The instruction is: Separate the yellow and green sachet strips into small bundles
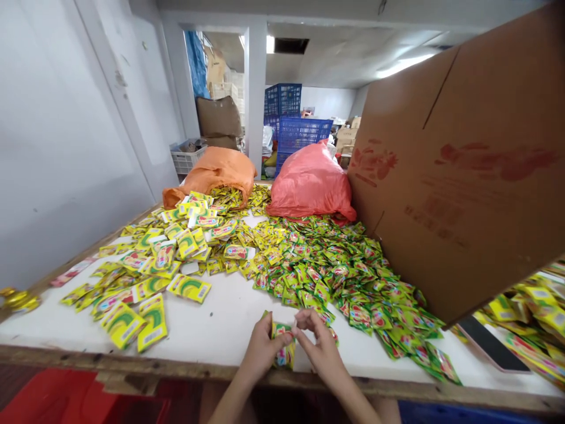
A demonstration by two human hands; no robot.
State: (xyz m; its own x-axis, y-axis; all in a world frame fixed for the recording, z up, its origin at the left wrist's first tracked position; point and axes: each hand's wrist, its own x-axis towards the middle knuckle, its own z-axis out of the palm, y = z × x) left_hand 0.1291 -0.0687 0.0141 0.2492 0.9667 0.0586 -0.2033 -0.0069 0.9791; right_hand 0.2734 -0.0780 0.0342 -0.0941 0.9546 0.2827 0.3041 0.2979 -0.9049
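Observation:
Near the table's front edge, my left hand (261, 343) is closed on a small yellow-green packet (285, 355), its thumb lying across the packet's face. Close beside it, the thumb and fingers of my right hand (318, 340) are pinched together by the packet's upper right edge. What sits between those right fingertips is too small to name. Just beyond my hands spreads a large heap of shiny green sachets (318, 265). To the left lie yellow packets (189, 288) with white ends, some flat on the table and others piled up.
An orange sack (220, 168) spills yellow sachets at the back, next to a red sack (311, 182). A tall cardboard box (445, 176) leans in on the right, with a phone (492, 344) near its lower edge. Blue crates (304, 134) stand behind the white table (220, 335).

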